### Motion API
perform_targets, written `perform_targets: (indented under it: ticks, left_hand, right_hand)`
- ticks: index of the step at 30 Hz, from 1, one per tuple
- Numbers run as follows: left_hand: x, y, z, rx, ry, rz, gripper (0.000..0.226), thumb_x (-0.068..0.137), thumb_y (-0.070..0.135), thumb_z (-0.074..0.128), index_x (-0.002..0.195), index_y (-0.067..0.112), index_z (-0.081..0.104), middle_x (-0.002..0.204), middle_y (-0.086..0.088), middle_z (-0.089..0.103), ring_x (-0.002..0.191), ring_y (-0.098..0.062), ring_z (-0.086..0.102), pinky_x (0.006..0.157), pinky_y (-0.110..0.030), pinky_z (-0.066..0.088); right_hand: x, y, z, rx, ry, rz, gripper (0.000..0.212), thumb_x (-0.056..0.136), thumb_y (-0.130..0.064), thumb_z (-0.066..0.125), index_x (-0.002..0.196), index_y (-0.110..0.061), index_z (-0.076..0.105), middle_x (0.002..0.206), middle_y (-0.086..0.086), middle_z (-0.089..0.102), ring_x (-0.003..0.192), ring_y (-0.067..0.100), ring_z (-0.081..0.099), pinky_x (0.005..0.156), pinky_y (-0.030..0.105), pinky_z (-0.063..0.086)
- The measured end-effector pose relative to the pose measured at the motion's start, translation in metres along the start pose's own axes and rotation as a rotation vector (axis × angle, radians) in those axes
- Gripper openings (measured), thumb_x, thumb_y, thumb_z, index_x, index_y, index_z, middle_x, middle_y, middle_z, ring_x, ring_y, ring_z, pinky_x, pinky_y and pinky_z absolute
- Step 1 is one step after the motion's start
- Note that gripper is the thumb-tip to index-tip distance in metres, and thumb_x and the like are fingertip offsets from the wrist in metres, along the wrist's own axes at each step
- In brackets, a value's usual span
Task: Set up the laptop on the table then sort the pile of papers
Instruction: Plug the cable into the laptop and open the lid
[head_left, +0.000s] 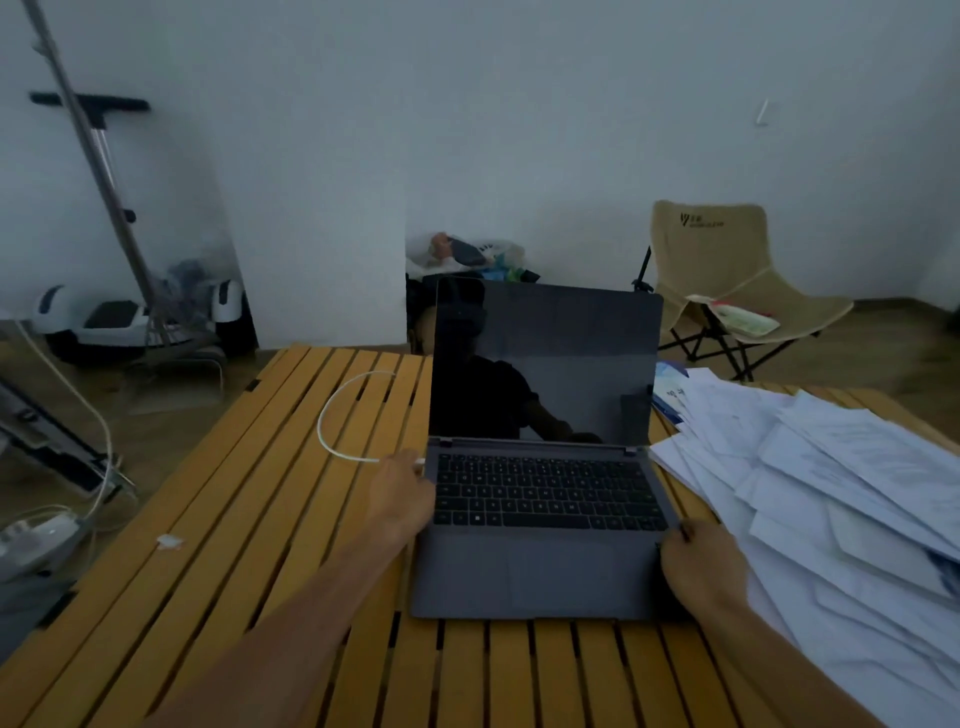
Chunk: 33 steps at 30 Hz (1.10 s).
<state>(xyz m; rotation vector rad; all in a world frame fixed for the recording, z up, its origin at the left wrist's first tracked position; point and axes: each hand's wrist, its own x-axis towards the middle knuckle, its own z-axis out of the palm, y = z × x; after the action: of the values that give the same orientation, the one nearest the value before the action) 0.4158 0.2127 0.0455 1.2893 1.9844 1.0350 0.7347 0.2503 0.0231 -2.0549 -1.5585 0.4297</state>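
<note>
Laptop (540, 467) open on table (249, 519), screen dark; left hand (402, 491) pinches cable (332, 410) at its side, right hand (701, 564) lies loosely curled, empty, on its corner; papers (831, 493) unsorted.

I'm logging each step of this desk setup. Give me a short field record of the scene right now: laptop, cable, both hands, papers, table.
laptop: open, screen dark, on the table
cable: white, loops across the slats to the laptop's left edge
left hand: at the laptop's left edge, on the cable's plug end
right hand: resting on the laptop's front right corner
papers: loose unsorted pile, right of the laptop, touching its right side
table: yellow wooden slats
task stage: laptop being plugged in, papers not yet sorted
</note>
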Motion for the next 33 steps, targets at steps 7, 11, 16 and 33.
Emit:
perform_targets:
  ticks: [7,11,16,33]
  left_hand:
    - [-0.007,-0.017,0.016,-0.262,0.011,-0.154,0.025,0.089,0.027,0.044,0.076,0.013,0.06,0.086,-0.025,0.065,0.067,-0.033,0.061,0.056,-0.046,0.053]
    - [-0.01,0.005,0.006,-0.338,0.168,-0.194,0.026,0.096,0.014,0.039,0.077,0.014,0.056,0.073,-0.014,0.058,0.068,-0.029,0.055,0.058,-0.04,0.047]
    - [0.027,-0.004,0.004,-0.294,0.209,-0.165,0.03,0.091,0.025,0.033,0.083,0.011,0.058,0.082,-0.016,0.065,0.073,-0.029,0.061,0.061,-0.043,0.05]
    - [-0.065,0.003,0.028,0.42,0.056,0.019,0.042,0.097,0.02,0.047,0.132,-0.003,0.039,0.14,-0.02,0.037,0.121,-0.037,0.045,0.096,-0.047,0.045]
  right_hand:
    - [0.006,-0.013,0.013,0.004,0.039,0.161,0.033,0.097,-0.028,0.043,0.086,-0.006,0.066,0.105,0.018,0.066,0.097,0.036,0.061,0.091,0.044,0.052]
    - [0.011,-0.024,0.027,0.024,0.06,0.11,0.037,0.098,-0.025,0.043,0.081,-0.003,0.067,0.09,0.015,0.067,0.085,0.031,0.063,0.079,0.037,0.053]
    - [0.032,-0.048,0.043,0.024,0.016,0.101,0.045,0.099,-0.033,0.034,0.102,-0.001,0.065,0.111,0.019,0.065,0.106,0.036,0.061,0.097,0.047,0.048]
    - [-0.046,0.008,-0.018,0.183,-0.227,-0.25,0.028,0.099,-0.012,0.045,0.123,-0.011,0.057,0.119,0.004,0.054,0.107,0.021,0.054,0.094,0.035,0.05]
